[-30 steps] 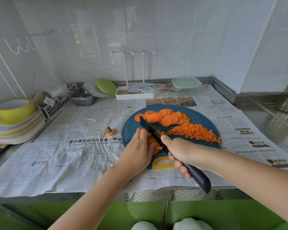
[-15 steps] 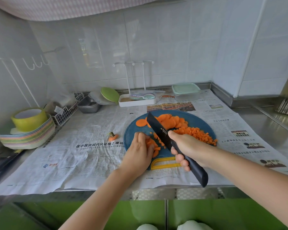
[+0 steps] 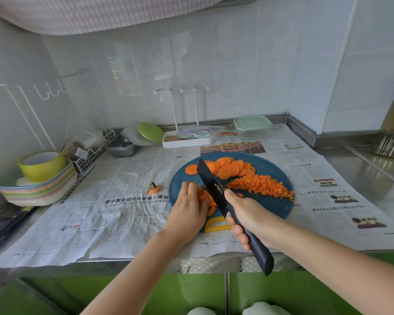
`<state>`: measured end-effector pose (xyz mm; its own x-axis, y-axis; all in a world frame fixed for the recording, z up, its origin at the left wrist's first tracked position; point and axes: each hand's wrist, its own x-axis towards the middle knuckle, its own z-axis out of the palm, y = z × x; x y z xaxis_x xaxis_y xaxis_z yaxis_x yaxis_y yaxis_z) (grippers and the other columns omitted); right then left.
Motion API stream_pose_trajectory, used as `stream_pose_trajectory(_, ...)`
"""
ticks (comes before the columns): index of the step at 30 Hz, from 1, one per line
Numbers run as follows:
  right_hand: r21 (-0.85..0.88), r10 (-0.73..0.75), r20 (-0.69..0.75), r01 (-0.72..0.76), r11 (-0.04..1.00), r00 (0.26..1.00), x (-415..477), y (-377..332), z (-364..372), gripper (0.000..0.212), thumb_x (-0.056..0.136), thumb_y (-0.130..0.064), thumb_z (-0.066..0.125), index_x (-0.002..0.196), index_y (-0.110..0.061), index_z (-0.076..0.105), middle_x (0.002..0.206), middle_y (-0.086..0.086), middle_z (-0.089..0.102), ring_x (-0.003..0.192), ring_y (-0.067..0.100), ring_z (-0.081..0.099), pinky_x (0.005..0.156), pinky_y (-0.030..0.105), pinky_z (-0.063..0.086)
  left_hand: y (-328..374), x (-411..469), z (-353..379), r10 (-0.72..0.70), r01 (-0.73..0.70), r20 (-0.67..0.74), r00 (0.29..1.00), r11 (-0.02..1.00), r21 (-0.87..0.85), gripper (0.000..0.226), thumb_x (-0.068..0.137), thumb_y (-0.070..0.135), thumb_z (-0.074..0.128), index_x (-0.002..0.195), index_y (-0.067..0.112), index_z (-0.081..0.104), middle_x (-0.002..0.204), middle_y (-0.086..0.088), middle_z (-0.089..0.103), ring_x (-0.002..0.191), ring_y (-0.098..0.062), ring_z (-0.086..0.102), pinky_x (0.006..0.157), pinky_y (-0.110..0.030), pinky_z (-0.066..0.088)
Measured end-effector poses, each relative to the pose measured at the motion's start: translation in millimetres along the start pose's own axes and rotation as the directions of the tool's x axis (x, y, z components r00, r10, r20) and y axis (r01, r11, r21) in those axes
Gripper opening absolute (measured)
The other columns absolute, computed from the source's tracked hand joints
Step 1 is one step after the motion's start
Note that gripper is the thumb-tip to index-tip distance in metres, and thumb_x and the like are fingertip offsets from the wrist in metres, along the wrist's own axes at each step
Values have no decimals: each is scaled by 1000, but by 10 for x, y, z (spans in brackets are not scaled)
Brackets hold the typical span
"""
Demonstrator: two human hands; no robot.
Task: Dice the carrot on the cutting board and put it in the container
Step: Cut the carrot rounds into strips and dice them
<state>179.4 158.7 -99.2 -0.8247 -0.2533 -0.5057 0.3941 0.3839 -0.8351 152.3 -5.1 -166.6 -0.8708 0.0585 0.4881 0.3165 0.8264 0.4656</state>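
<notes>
Gripping the knife (image 3: 215, 190), blade pointing far-left, the right hand (image 3: 251, 215) flanks the left hand (image 3: 188, 211) pinning carrot slices (image 3: 203, 196).

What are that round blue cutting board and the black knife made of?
The cutting board looks like plastic: matte blue, even colour, with a yellow moulded handle. The knife has a blade that is matte black all over, so coated steel or ceramic, I cannot tell which; its handle looks like dark plastic.

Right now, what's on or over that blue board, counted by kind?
Hands: 2, left hand and right hand
Knife: 1, knife in the right hand
Carrot heaps: 3, round slices, dice, held slices under the left hand
Total: 6
</notes>
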Motion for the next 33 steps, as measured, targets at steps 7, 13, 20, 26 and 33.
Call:
stream_pose_trajectory(7,-99,-10,17,12,995,1000,39,-55,-21,59,99,-62,28,70,-12,42,44,0,38,31,14,34,36,19,33,2,-15,-13,-7,6,-18,1000,1000,-27,23,94,22,55,105,3,48,102,3,39,86,-16,49,70,-19,35)
stream_pose_trajectory(13,-123,-39,22,41,992,999,12,-116,-79,59,100,-60,29,70,-12,42,45,1,38,33,15,33,37,21,34,-4,-24,-13,-17,15,-32,999,998,-60,27,93,26,57,106,5,47,103,2,40,84,-10,46,71,-14,33)
stream_pose_trajectory(20,-163,-27,31,32,986,999,-19,-172,-134,59,100,-60,28,69,-12,42,45,0,39,34,15,34,38,21,34,12,-34,-43,-32,27,-46,998,995,-96,35,91,27,61,112,4,45,109,0,41,88,-9,46,75,-12,35)
stream_pose_trajectory(26,-171,-12,55,21,985,998,-22,-133,-99,59,100,-61,27,70,-12,42,45,0,39,35,15,33,39,21,34,7,-35,-33,-38,34,-51,998,996,-78,26,93,27,57,103,6,46,101,1,40,84,-12,47,73,-13,33)
stream_pose_trajectory(33,-194,30,49,-20,981,998,-4,-103,-82,60,98,-65,26,71,-13,42,45,0,39,32,14,34,37,20,34,-1,-25,-29,-17,15,-47,999,999,-42,27,90,23,61,100,2,49,98,1,40,81,-14,46,70,-16,31)
